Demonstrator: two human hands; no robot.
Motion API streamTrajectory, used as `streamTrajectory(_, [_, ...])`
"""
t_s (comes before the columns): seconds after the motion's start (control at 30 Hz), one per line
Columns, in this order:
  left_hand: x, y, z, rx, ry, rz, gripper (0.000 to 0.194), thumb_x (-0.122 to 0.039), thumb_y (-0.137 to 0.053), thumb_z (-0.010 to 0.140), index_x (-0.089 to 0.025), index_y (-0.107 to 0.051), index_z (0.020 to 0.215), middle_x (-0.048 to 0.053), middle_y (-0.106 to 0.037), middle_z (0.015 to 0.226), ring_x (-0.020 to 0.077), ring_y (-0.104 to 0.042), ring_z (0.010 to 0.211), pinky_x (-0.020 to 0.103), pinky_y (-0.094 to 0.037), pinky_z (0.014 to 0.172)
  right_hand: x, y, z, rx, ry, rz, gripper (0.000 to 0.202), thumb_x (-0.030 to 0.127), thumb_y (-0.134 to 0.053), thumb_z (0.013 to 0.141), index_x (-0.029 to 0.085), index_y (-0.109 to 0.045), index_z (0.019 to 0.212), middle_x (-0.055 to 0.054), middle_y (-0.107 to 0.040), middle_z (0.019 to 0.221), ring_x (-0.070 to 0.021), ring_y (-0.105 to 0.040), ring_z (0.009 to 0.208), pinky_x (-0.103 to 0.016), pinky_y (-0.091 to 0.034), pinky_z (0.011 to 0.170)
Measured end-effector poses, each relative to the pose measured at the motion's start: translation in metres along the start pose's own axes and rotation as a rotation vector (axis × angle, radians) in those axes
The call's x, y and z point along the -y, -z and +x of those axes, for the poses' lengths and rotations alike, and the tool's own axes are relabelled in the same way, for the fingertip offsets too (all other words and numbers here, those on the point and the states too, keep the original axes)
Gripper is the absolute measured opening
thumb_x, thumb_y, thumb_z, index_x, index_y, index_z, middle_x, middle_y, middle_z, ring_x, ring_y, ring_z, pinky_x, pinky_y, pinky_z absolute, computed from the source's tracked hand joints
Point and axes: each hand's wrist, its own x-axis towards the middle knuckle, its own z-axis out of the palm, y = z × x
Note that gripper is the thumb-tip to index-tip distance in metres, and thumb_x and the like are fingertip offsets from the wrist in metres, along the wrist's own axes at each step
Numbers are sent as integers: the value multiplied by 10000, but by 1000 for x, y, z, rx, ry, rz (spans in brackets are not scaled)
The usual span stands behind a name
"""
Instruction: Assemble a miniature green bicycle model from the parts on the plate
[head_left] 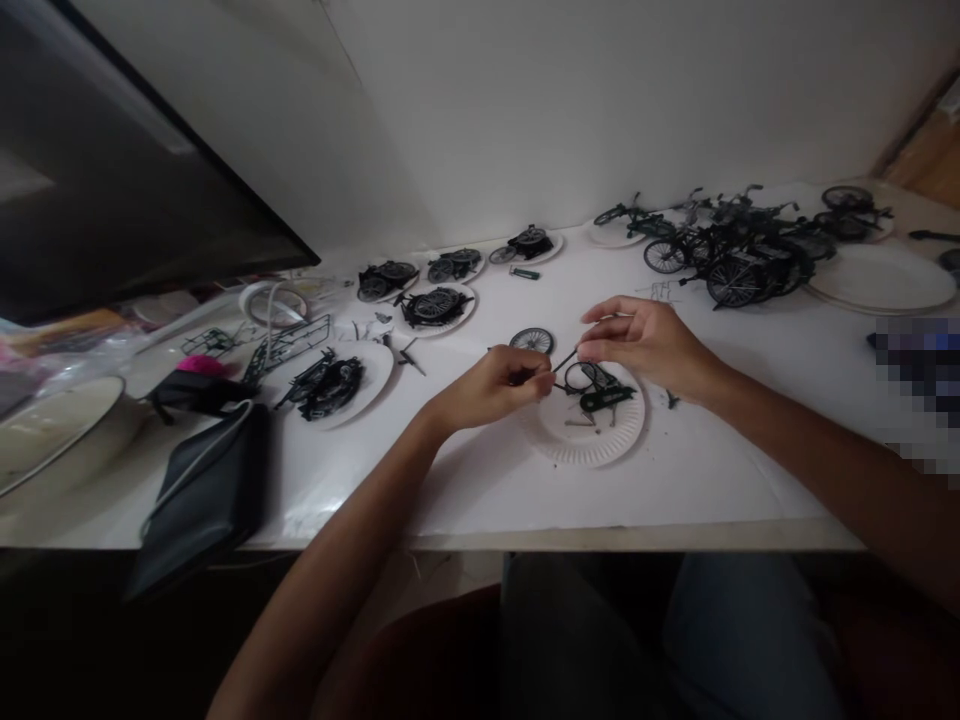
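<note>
Between my two hands is a thin dark model-bicycle part, held above a white paper plate (585,450). My left hand (499,385) pinches its lower left end. The fingertips of my right hand (649,340) close on its upper right end. Its exact shape is too small to make out. On the plate lie dark green bicycle parts (606,397), a thin ring and a few small light pieces. Just behind my left fingers, a spoked toy wheel (532,341) rests at the plate's far edge.
Finished-looking model bicycles (739,250) stand clustered at the back right. Stacked paper plates (881,280) lie beside them. More plates with bicycle parts (435,305) sit at the back and left. A green lighter-like piece (524,273), a dark pouch (202,490), a basin (60,430) and a screen (135,160) are leftward.
</note>
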Motion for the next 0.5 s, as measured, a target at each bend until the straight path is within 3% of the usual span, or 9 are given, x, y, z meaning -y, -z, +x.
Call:
streamTrajectory(0.1, [3,15,-5,-49,53,16,377,-353,-520,945,-170,-420,630,-37,-336,609,87,-294,558,234,-238,512,-4,6,2,-3,122,-319,386,324,-795,773,219,-668,1122,-62,-777,968,-214,-715,866,-381,-549,801])
streamTrajectory(0.23, [14,30,-9,-206,118,-13,392,-389,-525,925,-177,-396,622,-32,-326,602,88,-277,543,245,-222,507,-14,6,7,63,360,-860,277,181,-693,858,209,-693,1133,-63,-774,934,-241,-681,870,-415,-492,845])
streamTrajectory(0.37, [21,28,-6,-251,154,14,354,-354,-514,891,-185,-371,615,-37,-304,599,85,-272,535,242,-218,501,-16,-3,8,120,528,-1217,269,79,-602,883,162,-698,1119,-107,-748,922,-273,-640,877,-423,-448,842])
streamTrajectory(0.5, [22,21,-1,-227,189,36,318,-321,-493,866,-187,-360,610,-44,-289,592,82,-272,529,230,-220,495,-15,-10,7,124,562,-1336,251,56,-530,915,128,-696,1088,-119,-736,887,-265,-624,829,-403,-422,800])
